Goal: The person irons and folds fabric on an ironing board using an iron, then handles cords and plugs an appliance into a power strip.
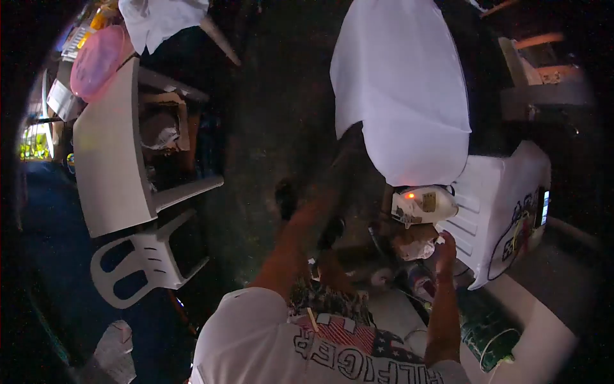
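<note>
My left arm reaches forward to the lower left edge of a white cloth (406, 89) draped over a long, board-shaped surface. My left hand (348, 144) is lost in the dark there, and its fingers do not show clearly. On the right, my right hand (446, 253) is closed, with a small white bit at the fingertips that I cannot make out. Just left of it is a crumpled brown and white thing (416, 248). Above that, at the near end of the cloth, sits a white clothes iron (425, 203) with an orange light lit.
A white plastic stool (486, 205) with black drawing on it stands right of the iron. To the left are a white table (109, 153), a white plastic chair (150, 259) and a pink basin (99, 61). A dark green bundle (489, 336) lies at lower right.
</note>
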### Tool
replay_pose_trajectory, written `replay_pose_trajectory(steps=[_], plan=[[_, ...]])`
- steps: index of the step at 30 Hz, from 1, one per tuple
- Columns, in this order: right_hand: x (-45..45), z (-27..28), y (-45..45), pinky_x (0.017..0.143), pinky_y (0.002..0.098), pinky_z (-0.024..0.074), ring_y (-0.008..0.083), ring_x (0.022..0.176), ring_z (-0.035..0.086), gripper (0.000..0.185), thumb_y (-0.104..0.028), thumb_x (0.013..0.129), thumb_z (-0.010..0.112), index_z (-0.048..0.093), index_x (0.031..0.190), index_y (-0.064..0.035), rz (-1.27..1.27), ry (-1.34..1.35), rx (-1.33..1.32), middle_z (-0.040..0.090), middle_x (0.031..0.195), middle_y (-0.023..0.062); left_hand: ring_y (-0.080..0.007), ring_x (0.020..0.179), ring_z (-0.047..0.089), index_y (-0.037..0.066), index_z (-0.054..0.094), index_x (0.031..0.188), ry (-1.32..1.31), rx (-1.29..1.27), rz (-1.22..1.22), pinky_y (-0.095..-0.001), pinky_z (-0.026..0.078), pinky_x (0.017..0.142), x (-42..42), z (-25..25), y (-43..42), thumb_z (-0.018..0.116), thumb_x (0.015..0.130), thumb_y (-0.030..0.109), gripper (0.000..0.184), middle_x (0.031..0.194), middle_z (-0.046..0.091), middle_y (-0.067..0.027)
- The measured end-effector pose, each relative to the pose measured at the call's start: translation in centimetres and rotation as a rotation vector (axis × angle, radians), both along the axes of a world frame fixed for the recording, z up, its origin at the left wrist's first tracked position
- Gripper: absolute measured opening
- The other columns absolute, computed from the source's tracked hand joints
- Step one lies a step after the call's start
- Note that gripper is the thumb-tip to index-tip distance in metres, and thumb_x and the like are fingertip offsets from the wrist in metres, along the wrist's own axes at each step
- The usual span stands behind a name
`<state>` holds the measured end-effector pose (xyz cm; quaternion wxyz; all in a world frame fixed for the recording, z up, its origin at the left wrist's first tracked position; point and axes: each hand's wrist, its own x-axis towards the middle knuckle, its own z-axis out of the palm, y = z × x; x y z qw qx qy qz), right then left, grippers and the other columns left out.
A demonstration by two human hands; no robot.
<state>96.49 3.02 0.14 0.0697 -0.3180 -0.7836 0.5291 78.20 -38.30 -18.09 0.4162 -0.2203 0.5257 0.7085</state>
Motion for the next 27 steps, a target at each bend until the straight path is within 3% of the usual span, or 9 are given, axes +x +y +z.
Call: replay_pose_trajectory(steps=[1,5,12,14,16,17,20,23,27], plan=[[0.7,-0.1,0.2,0.093,0.0318,0.0395,0.0214,0.106,0.05,0.034,-0.013,0.084,0.055,0.052,0.115,-0.0009,-0.023,0.067,-0.05,0.05,0.118,0.0111,-0.0231,0.107,0.051,0.013,0.043,0.126,-0.011,-0.023,-0.013,-0.0398,0.036,0.093,-0.1,0.3,-1.4,0.044,0.091,0.035,0.041,0.127,0.048,-0.0037],[3.3,4.2,0.4,0.092,0.0313,0.0379,0.0177,0.109,0.048,0.029,-0.01,0.087,0.043,0.054,0.112,-0.0014,0.032,-0.198,0.285,0.052,0.117,0.0097,-0.0237,0.107,0.052,0.014,0.042,0.127,-0.055,-0.12,-0.063,-0.0426,0.035,0.093,-1.0,1.3,-8.5,0.044,0.091,0.039,0.044,0.128,0.048,-0.0033],[-1.0,12.7,-2.7,0.092,0.0328,0.0369,0.0194,0.106,0.049,0.028,-0.008,0.087,0.038,0.057,0.107,-0.0006,-0.14,-0.073,0.48,0.056,0.109,0.0093,-0.0248,0.106,0.053,0.015,0.04,0.129,-0.263,-0.321,-0.179,-0.0474,0.034,0.094,-0.5,4.9,-22.3,0.042,0.09,0.046,0.049,0.128,0.047,-0.0028],[-4.4,15.4,-5.0,0.093,0.0338,0.036,0.0205,0.106,0.049,0.027,-0.007,0.087,0.039,0.057,0.106,0.0003,-0.169,0.012,0.482,0.055,0.108,0.01,-0.0241,0.098,0.058,0.01,0.048,0.122,-0.443,-0.212,-0.102,-0.0418,0.044,0.089,0.7,1.2,-27.8,0.053,0.089,0.031,0.04,0.124,0.05,-0.0079],[-8.1,17.9,-7.5,0.094,0.0345,0.035,0.0215,0.106,0.049,0.026,-0.006,0.086,0.039,0.057,0.105,0.0008,-0.158,0.09,0.482,0.055,0.108,0.0107,-0.0241,0.097,0.058,0.008,0.05,0.12,-0.4,-0.349,-0.258,-0.0421,0.044,0.088,0.9,4.7,-29.2,0.054,0.088,0.033,0.041,0.121,0.052,-0.0084],[-9.7,18.7,-8.4,0.095,0.0338,0.034,0.0227,0.106,0.049,0.025,-0.007,0.085,0.039,0.057,0.102,0.0013,-0.067,0.054,0.641,0.055,0.107,0.011,-0.0241,0.097,0.058,0.008,0.05,0.119,-0.381,-0.417,-0.335,-0.0422,0.044,0.088,0.8,6.3,-29.9,0.055,0.088,0.034,0.041,0.12,0.053,-0.0086],[-14.4,20.4,-12.5,0.094,0.0333,0.035,0.0229,0.104,0.049,0.022,-0.002,0.084,0.039,0.056,0.099,0.0012,-0.08,0.246,0.518,0.055,0.106,0.0114,-0.0235,0.097,0.058,0.008,0.052,0.116,-0.335,-0.457,-0.439,-0.0434,0.044,0.089,0.1,9.0,-31.6,0.055,0.088,0.034,0.039,0.118,0.055,-0.0095],[-17.1,21.2,-15.7,0.093,0.0351,0.038,0.0259,0.104,0.051,0.019,0.003,0.081,0.042,0.057,0.094,0.0003,0.053,0.279,0.5,0.054,0.107,0.0127,-0.0227,0.098,0.058,0.007,0.053,0.114,-0.341,-0.412,-0.408,-0.045,0.043,0.09,-0.3,8.1,-33.6,0.054,0.088,0.033,0.036,0.114,0.057,-0.0097],[-18.8,22.3,-17.9,0.092,0.0338,0.0389,0.0248,0.101,0.052,0.017,0.003,0.081,0.044,0.057,0.091,0.0005,0.116,0.318,0.502,0.055,0.104,0.0123,-0.0168,0.092,0.059,0.011,0.055,0.103,-0.261,-0.379,-0.321,-0.0389,0.045,0.081,-1.9,9.5,-33.5,0.055,0.086,0.029,0.024,0.099,0.062,-0.0041]])
